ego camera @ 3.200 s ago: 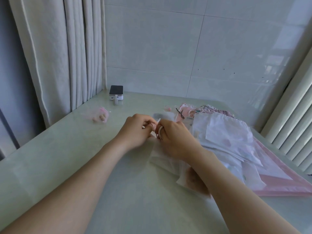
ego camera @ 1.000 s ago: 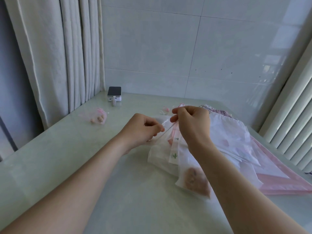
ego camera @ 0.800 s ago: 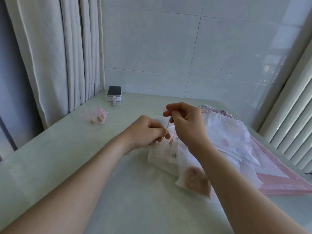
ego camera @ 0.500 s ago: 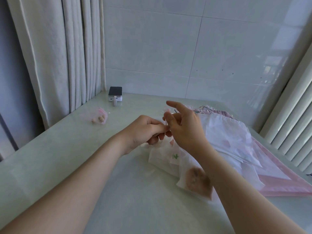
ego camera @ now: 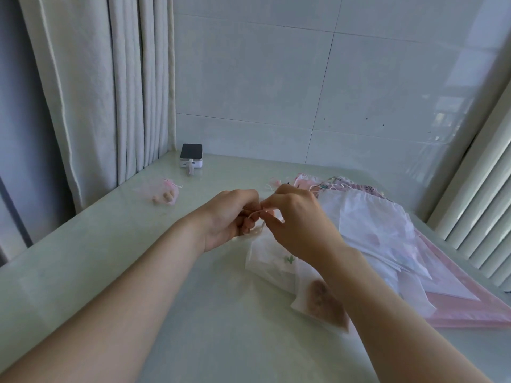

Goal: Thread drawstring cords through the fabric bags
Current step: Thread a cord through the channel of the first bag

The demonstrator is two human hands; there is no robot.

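1. Drawstring cord (ego camera: 255, 214), thin and pale, loops between the two hands just above the tabletop. It sits at the bunched mouth of a sheer white fabric bag (ego camera: 269, 258) printed with a small green cactus.
2. Right hand (ego camera: 297, 226) pinches the drawstring cord between thumb and forefinger, with its other fingers curled.
3. Left hand (ego camera: 231, 217) has its fingers curled round the gathered top of the fabric bag, and the two hands meet at the fingertips.
4. The fabric bag's body lies flat on the pale green tabletop (ego camera: 110, 272) under the right wrist, overlapping a second sheer bag (ego camera: 323, 302) with a brown print.
5. To the right, a loose stack of white and pink bags (ego camera: 387, 233) rests on a pink sheet (ego camera: 470, 308).
6. Farther left, a small pink mesh pouch (ego camera: 163, 190) lies alone. A small white box (ego camera: 191, 156) with a dark top stands by the tiled wall (ego camera: 276, 78), near a cream curtain (ego camera: 110, 92).
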